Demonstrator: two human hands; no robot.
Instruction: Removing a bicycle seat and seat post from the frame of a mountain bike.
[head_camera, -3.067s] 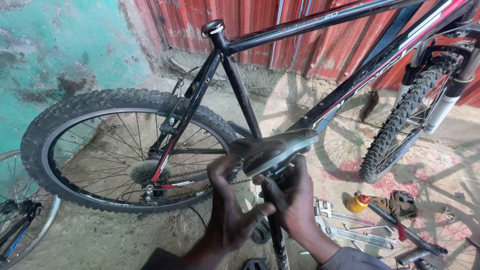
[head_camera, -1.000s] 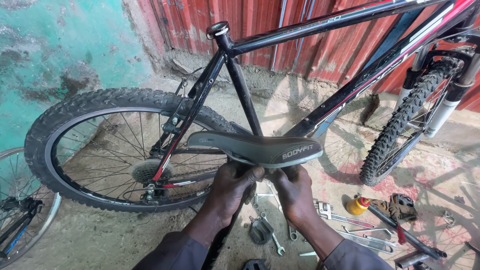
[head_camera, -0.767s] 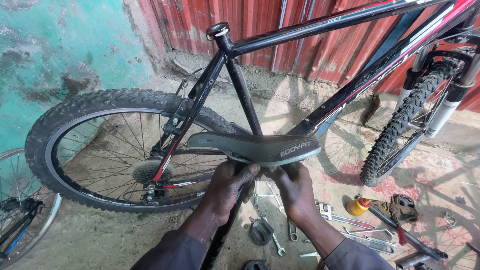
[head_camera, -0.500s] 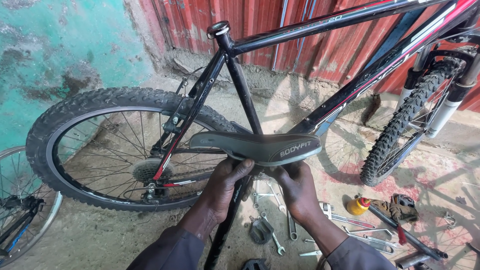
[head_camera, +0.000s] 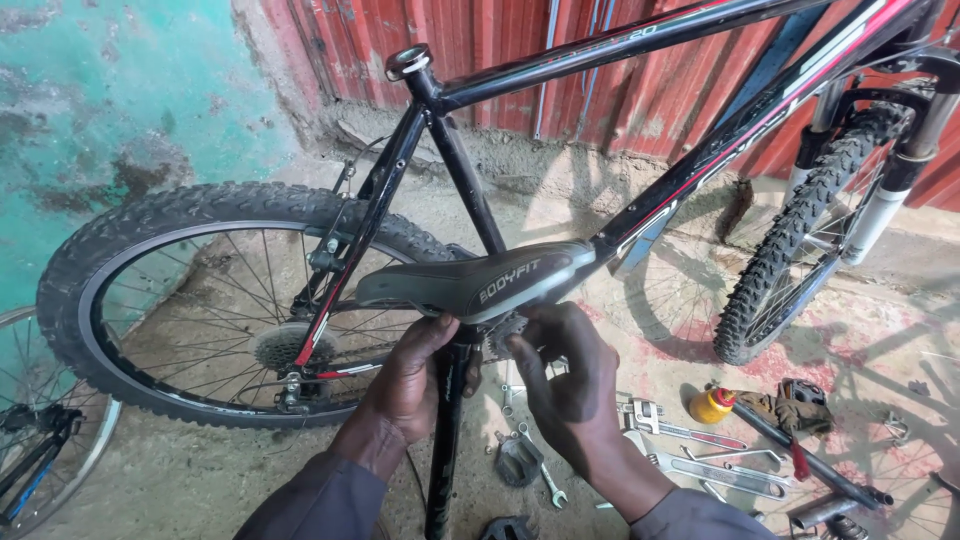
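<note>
Both the left hand (head_camera: 415, 385) and right hand (head_camera: 565, 375) apparently grip the level grey-black saddle (head_camera: 480, 282) from beneath.

Bright daylight, sharp throughout. Sun from the upper right of the frame casts crisp spoke and wheel shadows across the ground (head_camera: 880, 330) at right; the lower left lies in even shade. Mild wide-angle bending at edges.

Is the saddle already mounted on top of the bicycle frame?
No, both hands hold the saddle on its post, below the empty seat tube top.
</note>
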